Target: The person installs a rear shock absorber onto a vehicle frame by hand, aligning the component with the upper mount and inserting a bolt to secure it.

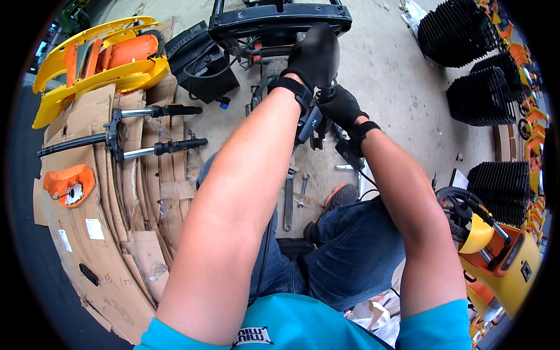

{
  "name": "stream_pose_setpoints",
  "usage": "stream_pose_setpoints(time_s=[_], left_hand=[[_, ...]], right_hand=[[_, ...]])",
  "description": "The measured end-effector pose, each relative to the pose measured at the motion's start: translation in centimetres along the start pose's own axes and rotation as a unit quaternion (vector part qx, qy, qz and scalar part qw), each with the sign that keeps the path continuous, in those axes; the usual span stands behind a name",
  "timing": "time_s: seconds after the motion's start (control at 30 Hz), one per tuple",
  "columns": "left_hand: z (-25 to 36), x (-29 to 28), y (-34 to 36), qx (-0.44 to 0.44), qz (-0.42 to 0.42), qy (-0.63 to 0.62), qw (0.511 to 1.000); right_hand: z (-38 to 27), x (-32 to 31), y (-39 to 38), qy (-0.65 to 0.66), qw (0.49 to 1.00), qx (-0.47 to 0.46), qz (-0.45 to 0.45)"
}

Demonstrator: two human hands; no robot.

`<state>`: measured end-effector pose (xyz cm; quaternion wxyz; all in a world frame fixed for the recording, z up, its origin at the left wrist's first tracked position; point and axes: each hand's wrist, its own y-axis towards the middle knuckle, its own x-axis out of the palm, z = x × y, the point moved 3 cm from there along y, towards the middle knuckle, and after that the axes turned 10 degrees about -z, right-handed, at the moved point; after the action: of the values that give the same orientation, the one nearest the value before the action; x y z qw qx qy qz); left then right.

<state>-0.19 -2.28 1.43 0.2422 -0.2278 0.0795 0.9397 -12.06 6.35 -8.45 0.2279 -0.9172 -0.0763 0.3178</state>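
My left hand [315, 57], in a black glove smeared by motion, is just below the black metal frame [280, 18] of a vehicle. Its fingers cannot be made out. Close below it and to the right, my right hand [343, 108], also black-gloved, is closed around a dark part beside the frame's lower assembly; the glove hides most of that part. A dark ringed cylinder [328, 91] shows between the two hands. Black straps with small boxes sit on both wrists, and a cable runs down from the right one.
Wrenches [289, 201] lie on the floor by my shoe [341, 196]. Left, flattened cardboard [87, 233] carries a front fork [116, 135] and an orange cover [69, 185]. Beyond are yellow panels [125, 76] and a black box [210, 73]. Stacked black baskets [481, 96] stand right.
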Motion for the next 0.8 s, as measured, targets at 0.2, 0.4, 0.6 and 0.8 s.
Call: stream_pose_setpoints(time_s=[0.2,0.4,0.6,0.8], left_hand=[[0.7,-0.4,-0.5,-0.089,-0.04,-0.045,0.994],[-0.3,0.2,0.3,-0.001,-0.021,0.053,0.998],[-0.4,0.5,0.8,-0.014,-0.014,0.037,0.999],[-0.5,0.1,0.8,-0.055,-0.031,0.032,0.998]], right_hand=[[-1.0,-0.6,0.5,-0.013,1.0,0.014,0.003],[-1.4,-0.4,1.1,-0.002,1.0,0.023,0.001],[-1.1,-0.5,1.7,-0.012,1.0,0.015,-0.004],[-1.1,-0.9,1.9,0.009,0.999,0.001,-0.045]])
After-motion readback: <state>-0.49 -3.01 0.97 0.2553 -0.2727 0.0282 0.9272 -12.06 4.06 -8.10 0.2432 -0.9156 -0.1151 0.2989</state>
